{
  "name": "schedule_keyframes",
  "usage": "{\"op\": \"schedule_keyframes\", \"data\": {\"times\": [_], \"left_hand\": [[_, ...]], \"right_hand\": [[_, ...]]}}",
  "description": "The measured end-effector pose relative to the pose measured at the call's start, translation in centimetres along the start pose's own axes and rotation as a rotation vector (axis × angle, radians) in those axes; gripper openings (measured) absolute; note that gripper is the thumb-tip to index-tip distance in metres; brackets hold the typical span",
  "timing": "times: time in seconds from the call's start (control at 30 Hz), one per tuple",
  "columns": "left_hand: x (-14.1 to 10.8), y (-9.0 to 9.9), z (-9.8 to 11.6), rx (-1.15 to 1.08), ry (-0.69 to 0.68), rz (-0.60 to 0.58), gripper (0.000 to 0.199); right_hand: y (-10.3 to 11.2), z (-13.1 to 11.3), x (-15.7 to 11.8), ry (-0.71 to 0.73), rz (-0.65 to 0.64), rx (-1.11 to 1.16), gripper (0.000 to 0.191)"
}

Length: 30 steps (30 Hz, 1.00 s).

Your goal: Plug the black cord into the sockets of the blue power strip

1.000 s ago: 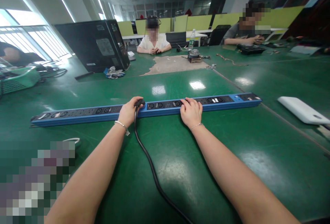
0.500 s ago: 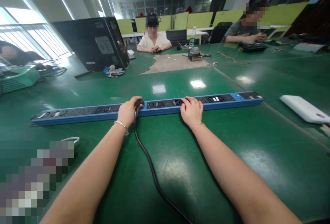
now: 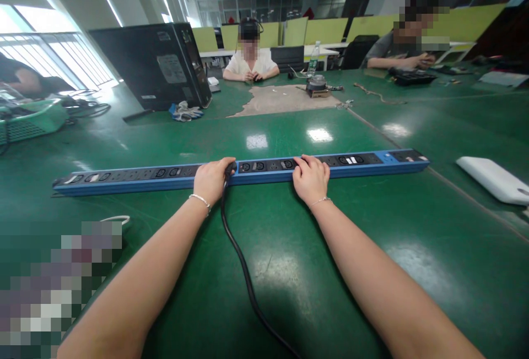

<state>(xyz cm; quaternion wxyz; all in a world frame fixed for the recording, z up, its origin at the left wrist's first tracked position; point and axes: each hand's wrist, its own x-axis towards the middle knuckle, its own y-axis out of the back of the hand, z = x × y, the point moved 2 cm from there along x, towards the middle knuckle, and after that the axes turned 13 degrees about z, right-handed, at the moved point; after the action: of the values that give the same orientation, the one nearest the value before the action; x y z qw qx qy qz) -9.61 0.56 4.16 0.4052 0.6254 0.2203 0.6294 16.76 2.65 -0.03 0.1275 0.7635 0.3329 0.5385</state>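
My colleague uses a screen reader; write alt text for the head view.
A bare left hand holds the end of a black cable at a long blue power strip on a green table; the right hand rests on the strip. Beyond are a black computer case and a person in white.

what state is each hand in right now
Left hand: closed, holding a black plug at the blue power strip.
Right hand: resting on the blue power strip; whether it grips cannot be told.
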Motion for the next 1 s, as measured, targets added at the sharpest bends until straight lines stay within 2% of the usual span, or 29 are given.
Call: {"op": "schedule_keyframes", "data": {"times": [0.2, 0.3, 0.4, 0.43, 0.57, 0.7, 0.8, 1.0], "left_hand": [[-0.5, -1.0, 0.1, -0.059, 0.048, 0.033, 0.034], [-0.5, -0.7, -0.2, -0.159, 0.168, 0.183, 0.033], [-0.3, 1.0, -1.8, -0.194, 0.405, 0.39, 0.037], [-0.3, 1.7, -2.6, -0.18, 0.429, 0.415, 0.038], [-0.5, 3.8, -6.7, -0.114, 0.437, 0.317, 0.04], [-1.4, 3.9, -9.8, -0.104, 0.361, 0.158, 0.044], [-1.8, 3.4, -10.5, -0.075, 0.295, 0.072, 0.044], [-1.6, 3.1, -10.9, -0.003, 0.214, 0.047, 0.046]], "right_hand": [[0.0, 0.0, 0.0, 0.005, 0.008, -0.014, 0.034], [-0.1, 0.1, 0.0, 0.01, 0.01, -0.013, 0.034], [-0.1, 0.1, 0.0, 0.016, 0.0, -0.02, 0.034], [0.0, 0.1, 0.0, 0.017, 0.0, -0.022, 0.034], [0.0, 0.1, 0.0, 0.012, 0.013, -0.016, 0.034], [-0.1, 0.2, 0.0, 0.011, 0.019, -0.005, 0.033], [-0.2, 0.3, 0.0, 0.01, 0.017, -0.009, 0.033], [-0.2, 0.4, 0.0, 0.012, 0.017, -0.012, 0.033]]}}
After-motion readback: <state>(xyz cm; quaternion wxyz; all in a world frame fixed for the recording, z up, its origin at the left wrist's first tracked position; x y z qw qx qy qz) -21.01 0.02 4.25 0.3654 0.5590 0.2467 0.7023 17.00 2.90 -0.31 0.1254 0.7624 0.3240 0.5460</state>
